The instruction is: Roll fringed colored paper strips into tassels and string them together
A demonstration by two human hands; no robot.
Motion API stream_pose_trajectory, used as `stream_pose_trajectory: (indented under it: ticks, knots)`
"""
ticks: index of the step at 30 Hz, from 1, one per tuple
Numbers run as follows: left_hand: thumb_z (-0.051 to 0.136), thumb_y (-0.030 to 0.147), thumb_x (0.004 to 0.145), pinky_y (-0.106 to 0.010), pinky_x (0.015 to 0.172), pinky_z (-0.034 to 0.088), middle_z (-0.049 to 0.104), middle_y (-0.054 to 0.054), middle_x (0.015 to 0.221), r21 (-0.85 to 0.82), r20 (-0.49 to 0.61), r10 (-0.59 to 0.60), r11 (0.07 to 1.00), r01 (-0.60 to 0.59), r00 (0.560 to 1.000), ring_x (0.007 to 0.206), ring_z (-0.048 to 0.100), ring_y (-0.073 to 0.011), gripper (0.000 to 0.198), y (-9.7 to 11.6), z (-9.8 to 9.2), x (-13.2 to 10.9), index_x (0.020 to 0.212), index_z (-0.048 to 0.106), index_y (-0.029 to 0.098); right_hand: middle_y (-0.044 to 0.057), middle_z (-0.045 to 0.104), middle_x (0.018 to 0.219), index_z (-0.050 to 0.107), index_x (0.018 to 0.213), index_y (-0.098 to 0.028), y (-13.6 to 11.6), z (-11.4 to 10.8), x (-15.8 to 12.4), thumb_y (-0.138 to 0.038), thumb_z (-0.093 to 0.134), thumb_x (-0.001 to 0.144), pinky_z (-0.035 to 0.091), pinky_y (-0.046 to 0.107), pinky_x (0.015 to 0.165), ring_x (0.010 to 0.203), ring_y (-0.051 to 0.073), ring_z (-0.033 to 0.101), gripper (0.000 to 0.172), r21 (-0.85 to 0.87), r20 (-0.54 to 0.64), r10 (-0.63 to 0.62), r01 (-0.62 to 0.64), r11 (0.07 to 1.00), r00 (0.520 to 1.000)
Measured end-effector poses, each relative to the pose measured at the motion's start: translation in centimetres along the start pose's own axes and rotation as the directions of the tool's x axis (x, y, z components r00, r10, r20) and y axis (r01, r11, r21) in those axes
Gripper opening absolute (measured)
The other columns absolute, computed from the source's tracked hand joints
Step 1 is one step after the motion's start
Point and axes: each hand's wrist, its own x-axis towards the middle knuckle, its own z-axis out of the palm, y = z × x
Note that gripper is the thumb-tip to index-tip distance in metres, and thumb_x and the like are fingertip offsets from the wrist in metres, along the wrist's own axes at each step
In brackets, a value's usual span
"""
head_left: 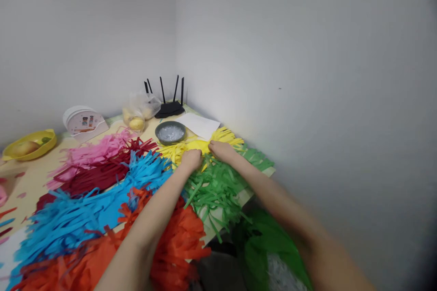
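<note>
1. Nearest the camera, two bare forearms [145, 229] are being held out over the table [39, 177], and orange-red paper [186, 232], cut into fringes, is being crossed by the left one.
2. Yellow paper [198, 145], also fringed, is being held toward the far right of the table, between and under both hands.
3. By the left hand [191, 160], the near edge of the yellow paper is being gripped, the fingers being curled closed and their tips being hidden.
4. By the right hand [220, 150], slightly farther away, the same paper is being pinched, with barely a gap being left between thumb and fingers.
5. Green paper [218, 186] is being overhung by the right wrist, and below the near right table edge a green bag [275, 250] is being partly covered by the right arm.
6. To the left, blue paper [99, 213], dark red paper [99, 175] and pink paper [99, 148] are being displayed in overlapping rows.
7. Beyond the yellow paper, a grey bowl [171, 142] of whitish bits and a white sheet [200, 123] are being backed by a black router [170, 109] in the far corner.
</note>
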Motion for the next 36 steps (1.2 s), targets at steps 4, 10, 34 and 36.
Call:
stream_pose_trajectory:
  ticks: [4, 10, 34, 36]
  knots:
    - [0.057, 0.035, 0.093, -0.043, 0.088, 0.054, 0.060, -0.010, 0.121, -0.061, 0.008, -0.037, 0.997, 0.038, 0.999, 0.104, 0.062, -0.0218, 0.034, 0.0, -0.4, 0.6, 0.121, 0.057, 0.015, 0.009, 0.061, 0.120, 0.058, 0.121, -0.016, 0.5, -0.3, 0.8, -0.033, 0.058, 0.094, 0.054, 0.041, 0.085, 0.101, 0.021, 0.063, 0.032, 0.015, 0.039, -0.001, 0.000, 1.000, 0.999]
    - [0.057, 0.034, 0.093, -0.043, 0.088, 0.054, 0.060, -0.010, 0.121, -0.140, 0.027, -0.085, 0.986, 0.088, 0.996, 0.104, 0.061, -0.0219, 0.034, -0.3, -0.5, 1.2, 0.121, 0.057, 0.016, 0.009, 0.061, 0.121, 0.058, 0.121, -0.016, 1.4, -0.6, 1.5, -0.033, 0.058, 0.094, 0.054, 0.042, 0.086, 0.102, 0.021, 0.063, 0.033, 0.036, 0.102, -0.040, 0.037, 0.999, 0.994]
    - [0.057, 0.034, 0.093, -0.043, 0.088, 0.054, 0.060, -0.010, 0.122, -0.193, -0.036, -0.142, 0.972, 0.132, 0.989, 0.104, 0.061, -0.0219, 0.034, 0.0, -0.7, 1.4, 0.121, 0.057, 0.016, 0.009, 0.061, 0.119, 0.059, 0.120, -0.016, 1.3, -2.5, 0.3, -0.033, 0.058, 0.094, 0.055, 0.041, 0.084, 0.100, 0.020, 0.063, 0.031, 0.142, 0.016, -0.034, 0.032, 0.989, 0.999]
    - [0.057, 0.034, 0.093, -0.043, 0.088, 0.054, 0.060, -0.010, 0.122, -0.190, -0.061, -0.166, 0.970, 0.152, 0.984, 0.104, 0.061, -0.0219, 0.033, 0.2, -0.8, 1.3, 0.121, 0.057, 0.016, 0.009, 0.061, 0.120, 0.058, 0.121, -0.016, 1.2, -2.9, -0.6, -0.033, 0.058, 0.094, 0.054, 0.042, 0.085, 0.101, 0.021, 0.062, 0.032, 0.166, -0.046, 0.009, -0.001, 0.986, 0.999]
